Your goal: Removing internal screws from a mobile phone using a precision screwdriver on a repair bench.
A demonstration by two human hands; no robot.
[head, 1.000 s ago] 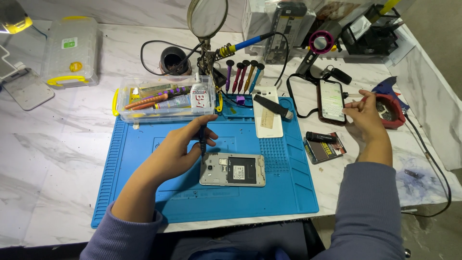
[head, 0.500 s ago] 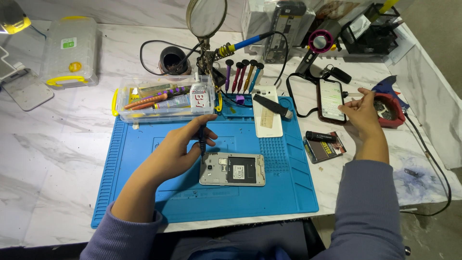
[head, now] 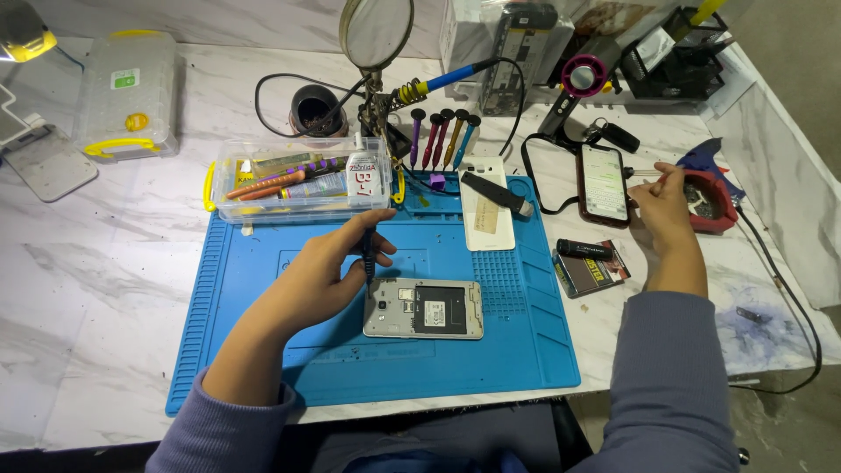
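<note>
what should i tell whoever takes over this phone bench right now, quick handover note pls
Left hand: holds a dark screwdriver, tip down at the top left corner of the opened phone.
Right hand: off the mat, at the red dish, pinching something too small to tell.
Things: opened phone lies back up on the blue mat, its white back cover set aside at the mat's top. A second phone, screen lit, lies right of the mat.
Done: back cover off.
Left: the phone's inner frame looks to be in place; which screws are out cannot be told.
</note>
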